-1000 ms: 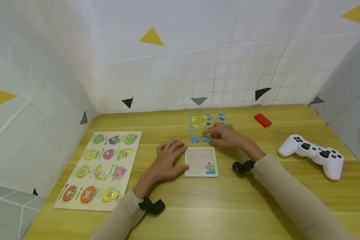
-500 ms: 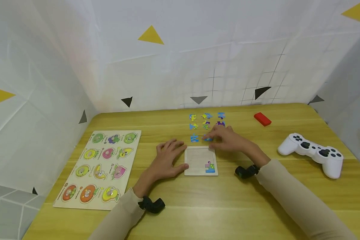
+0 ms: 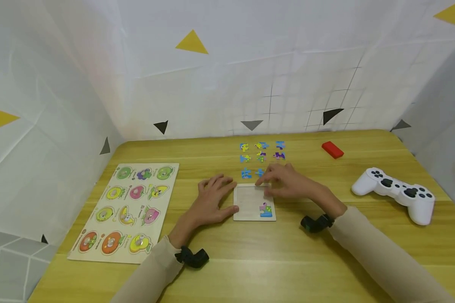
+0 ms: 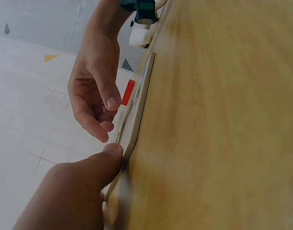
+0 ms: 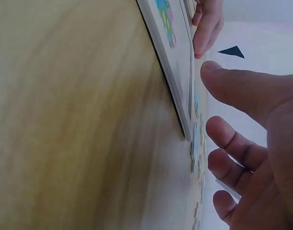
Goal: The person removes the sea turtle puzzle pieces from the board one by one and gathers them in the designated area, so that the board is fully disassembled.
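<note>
A small square wooden puzzle tray (image 3: 248,219) lies on the table with a pink, green and blue jigsaw piece (image 3: 266,210) in its lower right corner. My left hand (image 3: 210,204) rests at the tray's left side, fingers spread, thumb touching the edge. Over the upper right part of the tray hovers my right hand (image 3: 286,183). Its thumb and fingertips stand apart in the right wrist view, and nothing shows between them. Just beyond the tray are loose jigsaw pieces in rows, among them a blue piece (image 3: 246,173) and another blue one (image 3: 259,173) partly behind the right fingers.
A wooden fruit puzzle board (image 3: 170,185) lies at the left of the table. To the right are a red block (image 3: 332,150) and a white game controller (image 3: 392,191). A pale curtain (image 3: 220,92) hangs behind the table's far edge.
My right hand has drawn back from the loose pieces toward the tray, uncovering a purple piece in the right column. The left hand has stayed in place.
</note>
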`<action>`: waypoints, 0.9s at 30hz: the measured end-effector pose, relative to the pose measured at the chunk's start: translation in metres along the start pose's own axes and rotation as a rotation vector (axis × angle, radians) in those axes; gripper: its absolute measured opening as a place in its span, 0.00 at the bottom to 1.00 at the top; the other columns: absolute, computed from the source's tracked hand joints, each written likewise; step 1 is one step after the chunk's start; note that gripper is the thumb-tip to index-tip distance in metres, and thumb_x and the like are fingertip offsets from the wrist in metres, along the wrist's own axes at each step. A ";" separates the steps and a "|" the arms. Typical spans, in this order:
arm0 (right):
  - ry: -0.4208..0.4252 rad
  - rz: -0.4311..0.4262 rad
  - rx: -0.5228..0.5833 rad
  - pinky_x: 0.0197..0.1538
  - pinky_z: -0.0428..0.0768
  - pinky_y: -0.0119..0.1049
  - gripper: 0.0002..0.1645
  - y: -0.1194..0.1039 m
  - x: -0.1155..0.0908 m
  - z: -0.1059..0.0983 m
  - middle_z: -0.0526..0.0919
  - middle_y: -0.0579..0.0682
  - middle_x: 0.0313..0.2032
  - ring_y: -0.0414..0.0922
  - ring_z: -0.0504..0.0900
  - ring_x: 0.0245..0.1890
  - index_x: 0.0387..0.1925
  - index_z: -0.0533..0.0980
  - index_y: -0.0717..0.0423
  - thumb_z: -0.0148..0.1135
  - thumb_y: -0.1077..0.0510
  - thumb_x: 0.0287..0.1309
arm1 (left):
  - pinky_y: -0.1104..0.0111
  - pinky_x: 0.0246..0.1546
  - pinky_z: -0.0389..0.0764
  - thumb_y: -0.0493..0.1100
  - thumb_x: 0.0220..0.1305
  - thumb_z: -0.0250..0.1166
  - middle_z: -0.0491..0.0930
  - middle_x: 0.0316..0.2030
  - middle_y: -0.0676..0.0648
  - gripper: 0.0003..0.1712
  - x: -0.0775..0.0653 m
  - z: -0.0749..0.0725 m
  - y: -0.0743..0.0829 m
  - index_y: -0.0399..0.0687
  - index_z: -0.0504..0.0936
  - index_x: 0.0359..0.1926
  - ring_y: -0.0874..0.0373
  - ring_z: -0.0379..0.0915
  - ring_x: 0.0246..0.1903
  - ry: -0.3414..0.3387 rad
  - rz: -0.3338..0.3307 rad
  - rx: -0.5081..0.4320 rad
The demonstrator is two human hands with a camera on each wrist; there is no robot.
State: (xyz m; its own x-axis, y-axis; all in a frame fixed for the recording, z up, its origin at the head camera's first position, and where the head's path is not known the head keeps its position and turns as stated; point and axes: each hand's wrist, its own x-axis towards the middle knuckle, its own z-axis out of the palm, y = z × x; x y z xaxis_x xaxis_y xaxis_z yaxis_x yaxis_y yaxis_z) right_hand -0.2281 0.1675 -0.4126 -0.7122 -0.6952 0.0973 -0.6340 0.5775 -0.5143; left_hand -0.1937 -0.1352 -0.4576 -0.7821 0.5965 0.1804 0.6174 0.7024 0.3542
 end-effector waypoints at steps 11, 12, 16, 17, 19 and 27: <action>-0.058 -0.018 0.013 0.45 0.55 0.42 0.17 -0.007 -0.011 0.007 0.78 0.43 0.40 0.43 0.73 0.44 0.46 0.86 0.36 0.78 0.48 0.53 | 0.39 0.67 0.50 0.67 0.67 0.59 0.66 0.73 0.48 0.42 0.000 0.000 0.000 0.53 0.69 0.75 0.44 0.50 0.78 0.006 0.005 -0.003; -0.066 -0.016 0.017 0.45 0.55 0.42 0.17 -0.007 -0.012 0.007 0.78 0.42 0.40 0.42 0.73 0.44 0.46 0.86 0.36 0.78 0.47 0.53 | 0.39 0.67 0.50 0.67 0.67 0.59 0.66 0.73 0.48 0.41 0.000 0.000 0.000 0.53 0.69 0.75 0.44 0.50 0.78 0.006 0.005 -0.002; -0.095 -0.007 0.034 0.48 0.57 0.43 0.16 -0.011 -0.014 0.008 0.79 0.42 0.42 0.42 0.74 0.46 0.46 0.86 0.35 0.77 0.48 0.54 | 0.39 0.67 0.50 0.67 0.67 0.59 0.66 0.73 0.48 0.41 0.000 0.000 0.000 0.53 0.68 0.75 0.44 0.50 0.78 0.005 0.003 0.001; -0.099 -0.010 0.034 0.48 0.58 0.43 0.16 -0.011 -0.015 0.009 0.79 0.42 0.42 0.42 0.74 0.47 0.46 0.86 0.35 0.77 0.48 0.54 | 0.39 0.67 0.50 0.67 0.67 0.59 0.66 0.73 0.48 0.41 0.000 0.000 0.000 0.53 0.68 0.75 0.44 0.50 0.78 0.005 0.003 0.000; -0.107 -0.014 0.034 0.48 0.58 0.42 0.16 -0.012 -0.016 0.009 0.79 0.42 0.42 0.43 0.74 0.47 0.46 0.86 0.35 0.78 0.49 0.53 | 0.39 0.67 0.50 0.67 0.67 0.60 0.66 0.73 0.47 0.41 0.000 0.000 0.000 0.53 0.69 0.75 0.43 0.50 0.78 0.004 0.001 -0.001; -0.104 -0.049 0.038 0.45 0.54 0.43 0.18 -0.016 -0.019 0.011 0.77 0.43 0.41 0.42 0.72 0.46 0.44 0.86 0.36 0.80 0.48 0.49 | 0.40 0.67 0.50 0.67 0.66 0.61 0.66 0.73 0.48 0.41 0.000 -0.002 0.003 0.53 0.69 0.74 0.43 0.50 0.78 0.005 -0.007 -0.019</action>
State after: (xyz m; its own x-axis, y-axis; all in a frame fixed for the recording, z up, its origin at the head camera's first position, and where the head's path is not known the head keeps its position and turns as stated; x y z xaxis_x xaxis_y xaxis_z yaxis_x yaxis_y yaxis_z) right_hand -0.2009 0.1673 -0.4158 -0.6439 -0.7643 0.0355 -0.6541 0.5259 -0.5436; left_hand -0.1921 -0.1344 -0.4546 -0.7871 0.5893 0.1822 0.6099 0.6994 0.3726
